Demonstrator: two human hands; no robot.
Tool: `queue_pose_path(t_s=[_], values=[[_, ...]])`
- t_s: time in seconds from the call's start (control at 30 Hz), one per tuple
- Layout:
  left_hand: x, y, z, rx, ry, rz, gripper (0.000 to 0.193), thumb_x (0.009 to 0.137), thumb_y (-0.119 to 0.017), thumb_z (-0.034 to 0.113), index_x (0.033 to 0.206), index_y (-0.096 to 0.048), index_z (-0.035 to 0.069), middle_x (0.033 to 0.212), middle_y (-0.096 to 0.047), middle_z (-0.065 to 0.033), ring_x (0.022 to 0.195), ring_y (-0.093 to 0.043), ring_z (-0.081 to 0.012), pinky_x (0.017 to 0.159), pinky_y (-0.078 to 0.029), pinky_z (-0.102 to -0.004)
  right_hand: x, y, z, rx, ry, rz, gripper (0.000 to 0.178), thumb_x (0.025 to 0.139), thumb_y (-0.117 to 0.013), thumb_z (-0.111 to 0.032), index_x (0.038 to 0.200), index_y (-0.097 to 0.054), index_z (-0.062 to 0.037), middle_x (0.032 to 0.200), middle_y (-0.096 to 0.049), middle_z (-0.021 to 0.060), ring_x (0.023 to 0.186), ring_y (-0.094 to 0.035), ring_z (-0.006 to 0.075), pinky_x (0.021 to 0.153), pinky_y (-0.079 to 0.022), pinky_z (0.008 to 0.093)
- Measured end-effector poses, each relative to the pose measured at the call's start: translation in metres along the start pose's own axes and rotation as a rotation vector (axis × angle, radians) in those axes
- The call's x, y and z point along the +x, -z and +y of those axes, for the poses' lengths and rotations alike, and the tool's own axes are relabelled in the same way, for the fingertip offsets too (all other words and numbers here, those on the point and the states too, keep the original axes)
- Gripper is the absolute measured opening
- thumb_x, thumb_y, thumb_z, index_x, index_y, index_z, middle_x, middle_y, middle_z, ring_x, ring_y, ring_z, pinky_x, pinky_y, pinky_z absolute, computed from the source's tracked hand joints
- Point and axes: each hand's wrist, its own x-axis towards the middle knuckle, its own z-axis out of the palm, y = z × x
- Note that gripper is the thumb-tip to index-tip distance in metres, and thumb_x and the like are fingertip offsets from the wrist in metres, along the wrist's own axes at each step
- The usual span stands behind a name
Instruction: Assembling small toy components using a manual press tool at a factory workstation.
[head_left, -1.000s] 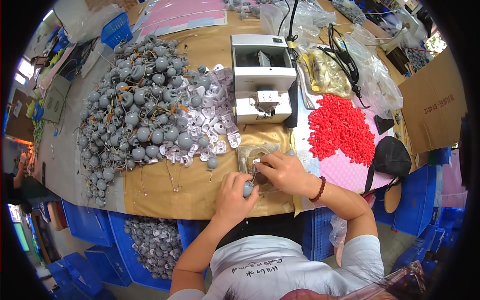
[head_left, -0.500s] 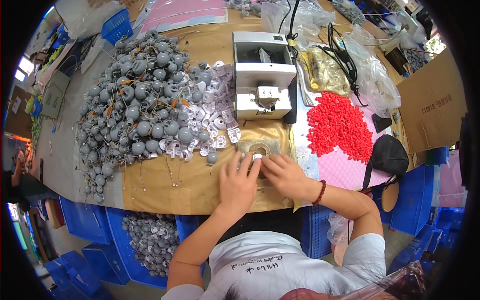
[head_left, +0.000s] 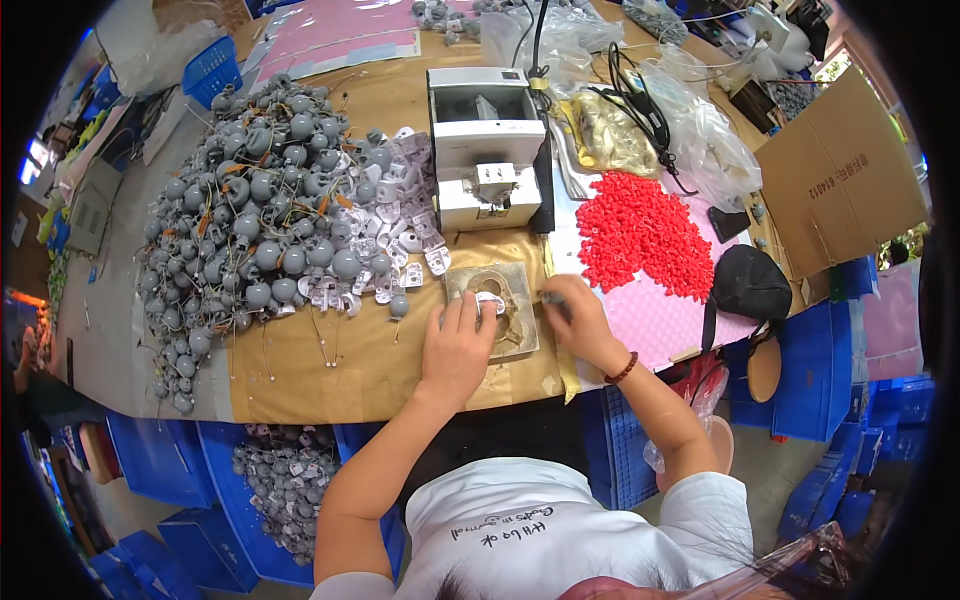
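Note:
A square tan fixture plate (head_left: 520,335) lies on the brown paper in front of me. My left hand (head_left: 455,348) lies flat on its left side, fingertips pressing a small white plastic part (head_left: 490,298) seated on the plate. My right hand (head_left: 578,322) is at the plate's right edge, fingers pinched on a small grey piece (head_left: 553,297). A heap of red plastic caps (head_left: 640,232) lies on pink foam just beyond my right hand. White flat parts (head_left: 395,235) are spread to the left of the plate.
A white benchtop machine (head_left: 485,140) stands behind the plate. A big pile of grey ball-headed wired parts (head_left: 250,225) fills the left. A black pouch (head_left: 750,285), cardboard box (head_left: 840,175) and clear bags (head_left: 690,130) sit right. Blue crates (head_left: 280,480) stand below the table edge.
Both hands, joined on a grey piece a second ago, came down on the plate. My right hand has since slid to the plate's right edge; the left stays on the white part.

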Motion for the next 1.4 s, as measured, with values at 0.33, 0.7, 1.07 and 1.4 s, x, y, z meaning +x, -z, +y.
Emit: queue_pose_path(t_s=[0.33,0.7,1.07,1.4], values=[[-0.005,-0.004,-0.001,-0.014,-0.024,0.119,0.031,0.084,-0.062,0.009,0.114,-0.066,0.002,0.121,-0.064,-0.0194,0.106,-0.061,-0.029,0.092,-0.046,-0.0434,0.025,0.0,-0.006,0.428,-0.07,0.066,0.03,0.089,-0.066,0.01,0.116,-0.067,-0.0026,0.112,-0.061,0.0061,0.1,-0.061,0.0146,0.084,-0.053,0.0269],[-0.012,-0.008,-0.001,-0.045,0.014,0.071,0.036,0.082,-0.064,0.006,0.118,-0.068,0.008,0.122,-0.065,-0.0146,0.11,-0.063,-0.0297,0.092,-0.045,-0.0439,0.055,-0.003,-0.031,1.221,-0.433,-0.027,0.05,0.092,-0.066,0.008,0.139,-0.05,0.0019,0.119,-0.064,0.0144,0.113,-0.069,0.0288,0.099,-0.058,0.0385],[-0.005,-0.009,-0.007,-0.059,0.002,0.085,0.037,0.078,-0.07,0.007,0.115,-0.07,0.01,0.121,-0.066,-0.0128,0.11,-0.064,-0.03,0.091,-0.047,-0.044,0.084,0.004,-0.02,0.36,-0.072,-0.416,0.044,0.084,-0.083,-0.013,0.124,-0.071,-0.0011,0.103,-0.075,0.0091,0.091,-0.067,0.0146,0.084,-0.055,0.0326],[0.0,0.004,-0.014,-0.176,0.01,0.015,0.036,0.075,-0.075,0.01,0.11,-0.071,0.009,0.12,-0.066,-0.0149,0.108,-0.065,-0.0303,0.089,-0.049,-0.043,0.11,0.002,-0.035,0.012,0.142,-0.58,0.04,0.08,-0.085,-0.016,0.118,-0.074,-0.0113,0.101,-0.062,0.013,0.094,-0.062,0.0313,0.084,-0.051,0.0406]])
